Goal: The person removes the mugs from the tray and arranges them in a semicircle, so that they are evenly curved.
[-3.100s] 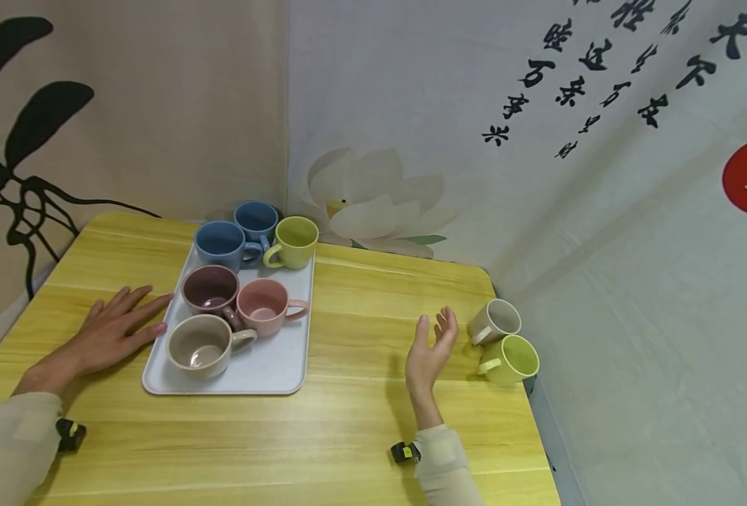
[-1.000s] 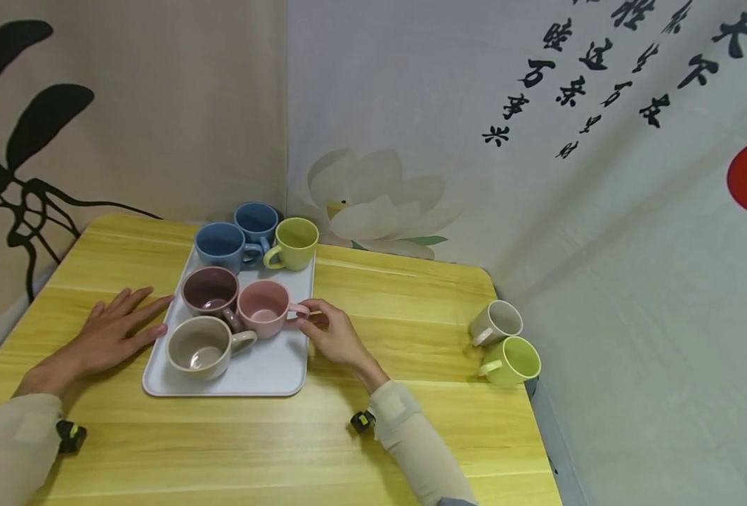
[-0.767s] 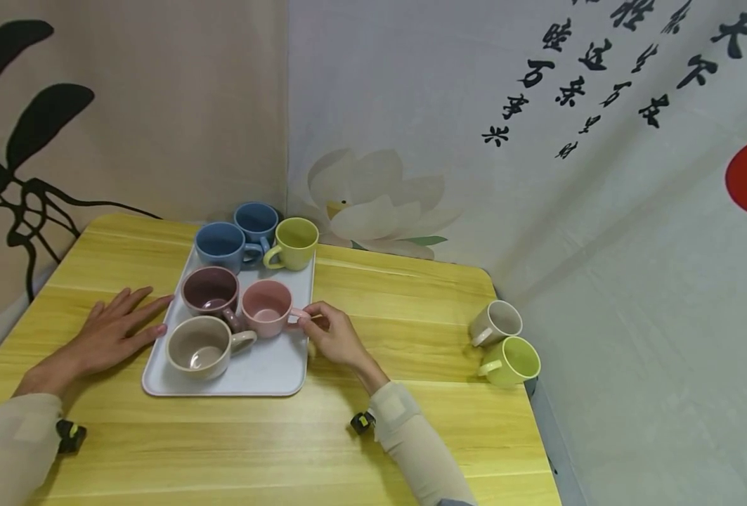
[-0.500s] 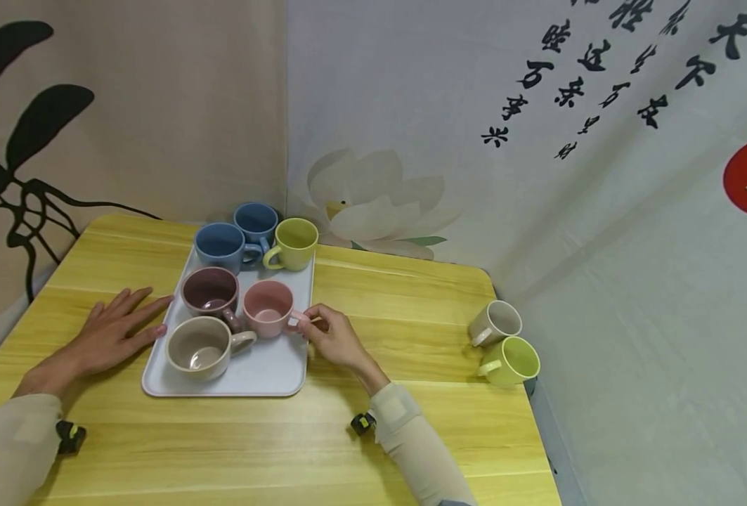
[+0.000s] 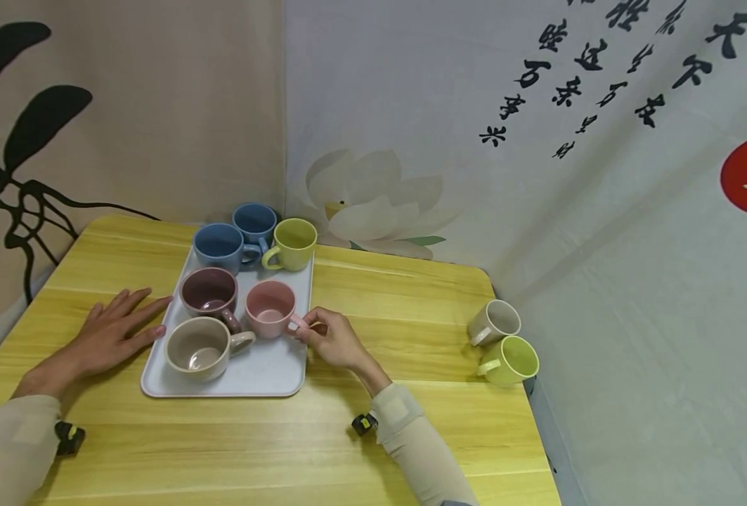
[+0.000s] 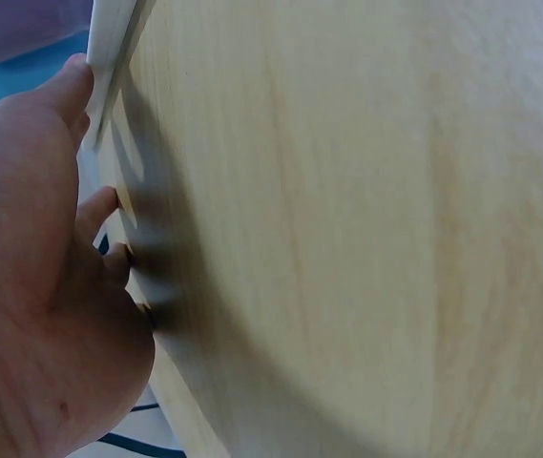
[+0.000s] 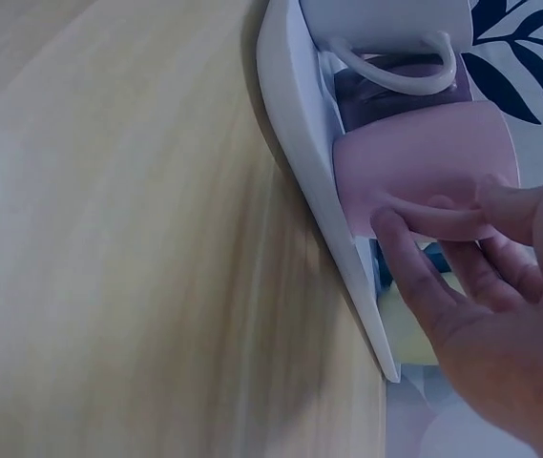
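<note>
In the head view a pink cup stands on a white tray. My right hand pinches its handle at the tray's right edge; the right wrist view shows the thumb and a finger of my hand on the handle of the pink cup. Left of the pink cup is a dark purple cup, with a beige cup in front. My left hand lies spread on the table, fingertips at the tray's left edge; the left wrist view shows the hand touching the tray.
Two blue cups and a yellow-green cup are at the tray's back. A grey-white cup and a lime cup stand near the right edge of the wooden table. Printed cloth hangs behind.
My right hand came from the table's right part to the pink cup and took its handle. The pink cup has shifted slightly right, away from the purple cup, its handle turned towards the front.
</note>
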A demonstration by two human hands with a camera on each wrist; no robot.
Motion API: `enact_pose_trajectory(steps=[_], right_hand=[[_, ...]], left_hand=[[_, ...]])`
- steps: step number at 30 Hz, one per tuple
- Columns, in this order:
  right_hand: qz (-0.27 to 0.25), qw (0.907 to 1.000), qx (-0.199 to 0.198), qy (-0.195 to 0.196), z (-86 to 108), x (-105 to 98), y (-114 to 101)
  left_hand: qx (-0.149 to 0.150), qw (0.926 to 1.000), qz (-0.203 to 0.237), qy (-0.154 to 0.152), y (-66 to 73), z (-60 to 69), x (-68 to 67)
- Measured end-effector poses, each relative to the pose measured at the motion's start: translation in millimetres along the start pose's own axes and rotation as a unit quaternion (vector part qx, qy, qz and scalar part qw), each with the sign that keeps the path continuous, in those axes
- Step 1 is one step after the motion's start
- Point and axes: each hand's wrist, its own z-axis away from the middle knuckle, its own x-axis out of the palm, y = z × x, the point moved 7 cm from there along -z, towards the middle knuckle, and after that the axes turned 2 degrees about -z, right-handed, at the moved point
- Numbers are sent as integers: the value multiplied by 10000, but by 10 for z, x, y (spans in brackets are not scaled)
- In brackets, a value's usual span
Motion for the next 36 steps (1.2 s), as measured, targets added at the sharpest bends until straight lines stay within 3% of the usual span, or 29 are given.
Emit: enact_pose_trajectory(steps=[21, 36], right_hand=[[-213, 9982, -5, 556, 83, -2, 20], [-289, 9930, -444, 1053, 218, -271, -126]], left_hand=[[-73, 9999, 28, -145, 25, 4, -25], [-41, 9999, 28, -100, 22, 5, -21]])
